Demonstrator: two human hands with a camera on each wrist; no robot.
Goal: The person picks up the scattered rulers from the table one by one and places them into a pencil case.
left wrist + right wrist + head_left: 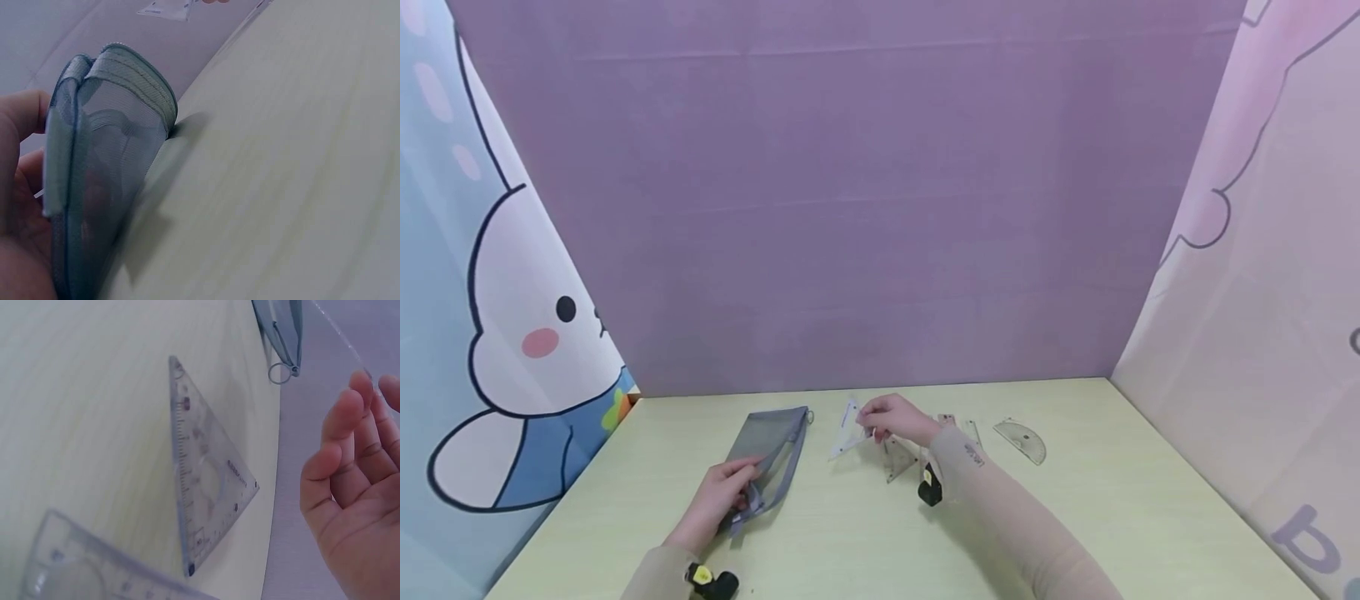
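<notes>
The pouch (112,150) is sheer, fine mesh, edged with matt woven cloth; its ring (270,374) looks smooth, metal or plastic being hard to tell. The set square (195,444) is clear, smooth plastic with a slight gloss, and the protractor (1021,440) looks like see-through plastic too. The table (820,550) is smooth, satin, faintly wood-grained. The sleeve (1015,517) is matt cloth; the backdrop (880,250), matt and creased, looks like fabric.
</notes>
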